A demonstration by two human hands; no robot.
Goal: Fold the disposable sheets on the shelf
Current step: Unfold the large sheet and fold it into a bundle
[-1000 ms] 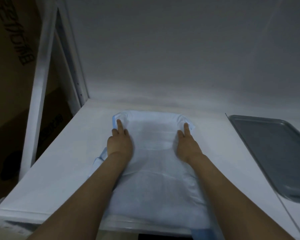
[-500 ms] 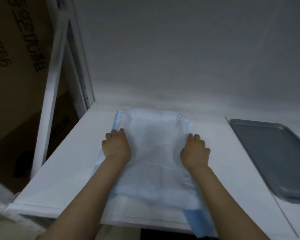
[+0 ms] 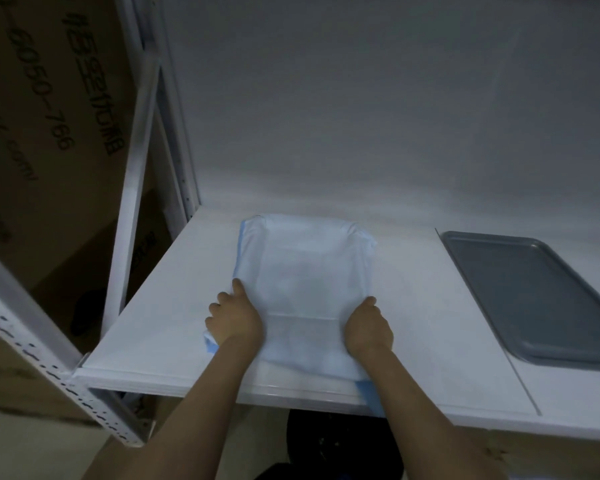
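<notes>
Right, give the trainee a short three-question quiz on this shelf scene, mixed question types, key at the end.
1. True or false: the grey tray lies on top of the disposable sheet.
2. Multiple choice: where are the left hand and right hand? A) both on the tray B) at the sheet's two side edges, near its front C) on the shelf frame
3. Fill in: the sheet's front edge hangs over the shelf's ____ edge.

Key: 1. False, the tray lies apart, to the sheet's right. 2. B. 3. front.
</notes>
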